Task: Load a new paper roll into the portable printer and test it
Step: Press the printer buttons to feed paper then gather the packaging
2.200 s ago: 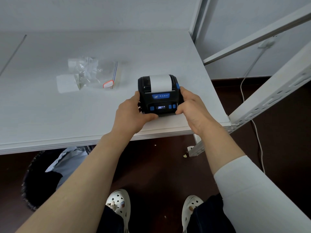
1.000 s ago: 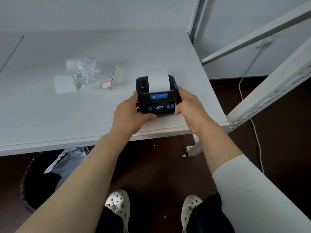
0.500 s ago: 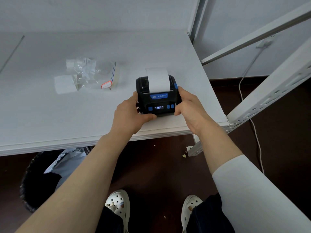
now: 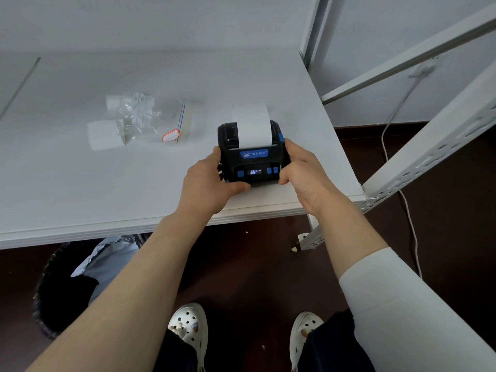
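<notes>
Right, head view: the portable printer (image 4: 253, 154) sits near the front right corner of the white table (image 4: 80, 189), black with blue buttons and a small lit display facing the person. Both hands are clamped on it: the left hand (image 4: 208, 183) wraps its left side with the thumb tucked along the front lower edge, the right hand (image 4: 302, 170) cups the right side, fingers curled snug against the casing. A white paper strip (image 4: 252, 124) stands up out of the slot on top, blank on the side we see. Off to the left on the table, well apart from the printer, lies a clear zip bag (image 4: 153, 120) with a white paper piece (image 4: 103, 135) touching its near-left end. Below the table edge, a dark bin (image 4: 57, 299) and white perforated clogs (image 4: 189, 331) on a dark floor
</notes>
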Demonstrator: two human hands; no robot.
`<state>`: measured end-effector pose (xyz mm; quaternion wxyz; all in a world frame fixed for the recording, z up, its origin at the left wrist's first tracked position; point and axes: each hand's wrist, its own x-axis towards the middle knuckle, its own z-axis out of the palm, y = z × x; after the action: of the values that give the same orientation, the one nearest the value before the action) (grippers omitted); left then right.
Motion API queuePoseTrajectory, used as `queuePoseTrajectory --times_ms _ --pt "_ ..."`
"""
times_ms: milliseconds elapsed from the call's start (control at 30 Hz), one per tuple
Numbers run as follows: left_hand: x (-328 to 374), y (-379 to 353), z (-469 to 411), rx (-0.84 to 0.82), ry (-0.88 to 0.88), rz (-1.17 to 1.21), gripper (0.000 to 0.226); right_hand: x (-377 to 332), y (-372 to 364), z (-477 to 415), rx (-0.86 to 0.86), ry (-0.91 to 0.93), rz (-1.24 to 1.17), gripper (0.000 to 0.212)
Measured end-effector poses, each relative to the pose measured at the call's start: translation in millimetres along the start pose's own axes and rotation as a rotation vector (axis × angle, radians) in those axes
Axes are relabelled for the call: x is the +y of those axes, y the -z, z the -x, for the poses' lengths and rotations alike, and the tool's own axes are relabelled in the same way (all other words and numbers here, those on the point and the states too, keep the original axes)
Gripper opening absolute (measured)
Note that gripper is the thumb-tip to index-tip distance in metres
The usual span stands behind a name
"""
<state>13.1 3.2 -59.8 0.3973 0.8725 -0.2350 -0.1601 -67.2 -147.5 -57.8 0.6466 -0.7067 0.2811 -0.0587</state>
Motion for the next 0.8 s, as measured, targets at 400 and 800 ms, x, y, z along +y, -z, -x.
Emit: queuePoseTrajectory --times_ms 400,800 --pt "1.6 1.1 0.4 -0.001 -0.006 -0.004 0.060 -1.1 -0.6 0.4 0.005 -0.014 0.001 0.073" --pt "3.9 1.4 2.2 -0.004 -0.008 -0.014 0.059 -2.5 -0.9 1.8 0.011 -0.007 0.013 0.072"
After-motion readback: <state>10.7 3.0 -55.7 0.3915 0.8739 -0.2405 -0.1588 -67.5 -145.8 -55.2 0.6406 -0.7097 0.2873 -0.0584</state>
